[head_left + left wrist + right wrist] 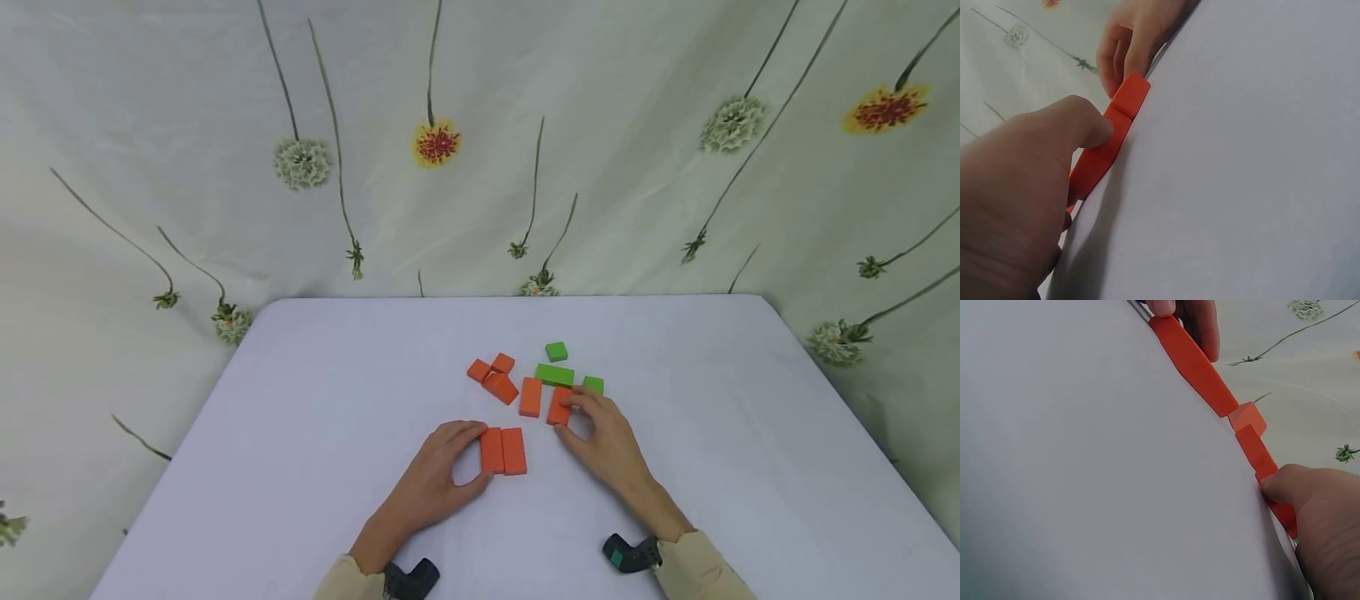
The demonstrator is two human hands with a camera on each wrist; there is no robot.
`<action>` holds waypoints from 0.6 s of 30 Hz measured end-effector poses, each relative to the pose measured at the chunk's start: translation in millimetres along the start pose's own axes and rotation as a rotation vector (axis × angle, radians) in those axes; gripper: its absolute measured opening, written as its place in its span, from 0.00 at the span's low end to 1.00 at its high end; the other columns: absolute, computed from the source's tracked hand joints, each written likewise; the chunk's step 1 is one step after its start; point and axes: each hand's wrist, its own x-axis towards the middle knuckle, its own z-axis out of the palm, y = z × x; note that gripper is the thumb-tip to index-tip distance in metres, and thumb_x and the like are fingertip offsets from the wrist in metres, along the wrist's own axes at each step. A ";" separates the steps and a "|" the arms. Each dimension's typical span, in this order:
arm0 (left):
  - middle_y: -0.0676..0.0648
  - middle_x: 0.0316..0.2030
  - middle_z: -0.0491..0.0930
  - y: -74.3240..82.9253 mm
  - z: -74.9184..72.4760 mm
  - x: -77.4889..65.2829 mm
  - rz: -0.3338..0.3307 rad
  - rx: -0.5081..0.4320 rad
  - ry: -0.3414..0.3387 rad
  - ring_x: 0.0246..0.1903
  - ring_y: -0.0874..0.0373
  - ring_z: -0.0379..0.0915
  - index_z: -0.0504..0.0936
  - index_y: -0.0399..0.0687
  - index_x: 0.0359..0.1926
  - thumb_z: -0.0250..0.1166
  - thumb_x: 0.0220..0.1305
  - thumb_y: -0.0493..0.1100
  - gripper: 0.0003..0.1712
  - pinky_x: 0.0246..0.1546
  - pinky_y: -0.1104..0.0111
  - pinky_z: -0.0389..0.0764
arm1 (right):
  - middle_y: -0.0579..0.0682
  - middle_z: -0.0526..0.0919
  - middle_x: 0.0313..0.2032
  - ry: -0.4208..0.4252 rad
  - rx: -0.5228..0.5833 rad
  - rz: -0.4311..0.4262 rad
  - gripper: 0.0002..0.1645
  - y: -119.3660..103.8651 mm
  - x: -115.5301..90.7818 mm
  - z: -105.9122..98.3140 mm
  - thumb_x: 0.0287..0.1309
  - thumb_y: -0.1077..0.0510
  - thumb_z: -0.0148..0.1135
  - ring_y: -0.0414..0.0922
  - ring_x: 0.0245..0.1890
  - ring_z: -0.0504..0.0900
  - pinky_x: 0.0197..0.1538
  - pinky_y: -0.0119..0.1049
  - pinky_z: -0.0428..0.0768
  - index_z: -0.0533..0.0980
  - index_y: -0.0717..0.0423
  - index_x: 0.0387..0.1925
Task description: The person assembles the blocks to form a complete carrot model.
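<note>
Two orange rectangular blocks lie side by side near the table's middle. My left hand (442,467) pinches the left block (491,451) between its thumb at the near end and fingers at the far end; the right block (514,451) sits against it. Farther right, my right hand (603,437) pinches another orange block (558,407) the same way, thumb nearest me. In the right wrist view, the thumb presses on the side of this orange block (1284,515). Just left of it lies a separate orange block (530,397), with a narrow gap between them.
Smaller orange blocks (479,370) cluster with a larger orange block (500,387) behind the pair. A long green block (555,375) and small green blocks (557,351) lie beyond my right hand. A flower-print cloth (630,208) hangs behind the white table (300,500).
</note>
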 end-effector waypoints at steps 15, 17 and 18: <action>0.51 0.64 0.77 0.7 -0.7 -1.5 -0.009 0.009 -0.009 0.67 0.54 0.70 0.77 0.49 0.68 0.75 0.62 0.50 0.35 0.68 0.55 0.76 | 0.49 0.79 0.60 -0.107 0.279 -0.130 0.36 9.4 -1.3 -8.7 0.51 0.63 0.80 0.47 0.58 0.81 0.59 0.37 0.84 0.78 0.51 0.62; 0.51 0.65 0.77 1.0 -1.1 -1.6 -0.019 0.003 -0.018 0.67 0.55 0.70 0.77 0.50 0.69 0.74 0.63 0.51 0.35 0.68 0.55 0.75 | 0.47 0.78 0.60 -0.136 0.287 -0.154 0.37 8.9 -2.5 -8.9 0.51 0.64 0.79 0.45 0.58 0.81 0.60 0.35 0.83 0.77 0.50 0.64; 0.51 0.65 0.77 1.1 -1.3 -1.6 -0.020 0.003 -0.019 0.67 0.55 0.70 0.77 0.50 0.69 0.74 0.63 0.51 0.35 0.69 0.55 0.75 | 0.47 0.77 0.60 -0.149 0.286 -0.168 0.37 8.4 -3.0 -9.2 0.51 0.64 0.79 0.45 0.58 0.81 0.60 0.35 0.83 0.77 0.50 0.64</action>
